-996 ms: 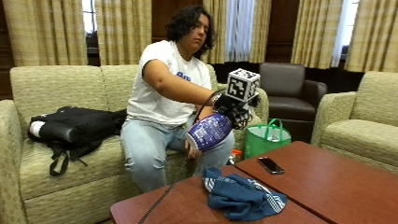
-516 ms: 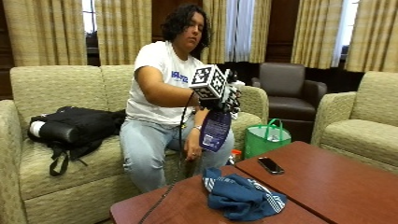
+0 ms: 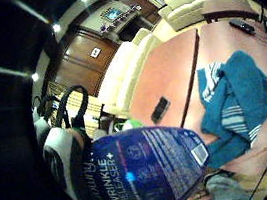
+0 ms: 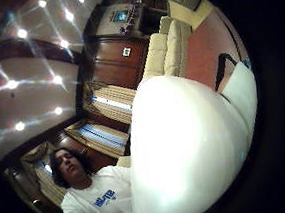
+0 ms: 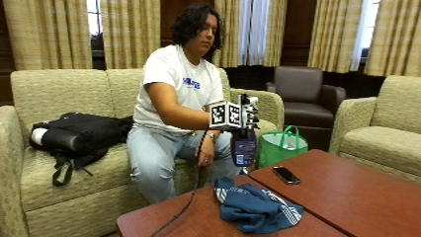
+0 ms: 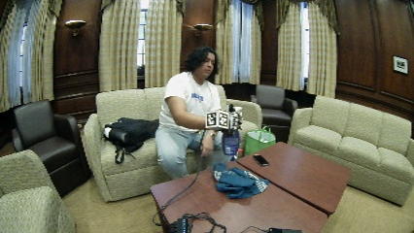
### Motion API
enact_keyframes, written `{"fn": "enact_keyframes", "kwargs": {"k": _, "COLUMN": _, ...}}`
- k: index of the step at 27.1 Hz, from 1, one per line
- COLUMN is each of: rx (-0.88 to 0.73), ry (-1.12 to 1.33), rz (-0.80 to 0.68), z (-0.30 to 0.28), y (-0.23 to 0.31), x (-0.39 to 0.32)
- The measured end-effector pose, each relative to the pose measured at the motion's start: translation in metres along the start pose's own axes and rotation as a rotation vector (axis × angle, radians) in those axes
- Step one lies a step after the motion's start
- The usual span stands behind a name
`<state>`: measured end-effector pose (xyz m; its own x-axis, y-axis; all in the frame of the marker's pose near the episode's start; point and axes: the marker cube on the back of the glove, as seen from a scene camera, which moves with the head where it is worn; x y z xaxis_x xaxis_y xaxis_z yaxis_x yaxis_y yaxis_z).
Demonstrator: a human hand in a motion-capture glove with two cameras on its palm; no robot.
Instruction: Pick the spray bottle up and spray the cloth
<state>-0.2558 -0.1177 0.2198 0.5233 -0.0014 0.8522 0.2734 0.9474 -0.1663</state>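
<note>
In the outside view my gloved right hand (image 5: 247,116) grips the head of a dark blue spray bottle (image 5: 243,147), which hangs upright in the air. The bottle is just above and behind the crumpled blue cloth (image 5: 255,207) lying on the brown table (image 5: 355,197). The wide outside view shows the same: hand (image 6: 232,119), bottle (image 6: 231,141), cloth (image 6: 237,181). The little finger side palm view has the bottle's label (image 3: 149,171) close up, with the cloth (image 3: 237,97) on the table beyond. White plastic of the bottle's head (image 4: 186,148) fills the thumb side palm view.
A black phone (image 5: 286,175) lies on the table right of the cloth. A green bag (image 5: 283,145) stands on the floor behind the table. On the couch lies a black backpack (image 5: 79,136). The bare left hand (image 5: 205,156) rests on the thigh. Cables (image 6: 187,224) lie at the table's near end.
The hand has come down with the bottle, closer to the cloth. The bottle, tilted a second ago, now hangs upright.
</note>
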Motion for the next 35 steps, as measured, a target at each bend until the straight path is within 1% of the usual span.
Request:
{"fn": "enact_keyframes", "kwargs": {"k": 9, "rx": -0.033, "ry": 0.078, "rz": -0.021, "z": 0.079, "y": 0.026, "x": 0.041}}
{"fn": "enact_keyframes", "kwargs": {"k": 13, "rx": -0.021, "ry": 0.064, "rz": -0.009, "z": 0.102, "y": 0.033, "x": 0.055}}
{"fn": "enact_keyframes", "kwargs": {"k": 22, "rx": 0.028, "ry": 0.049, "rz": -0.022, "z": 0.123, "y": 0.016, "x": 0.062}}
{"fn": "enact_keyframes", "kwargs": {"k": 35, "rx": 0.016, "ry": 0.051, "rz": -0.021, "z": 0.163, "y": -0.021, "x": 0.062}}
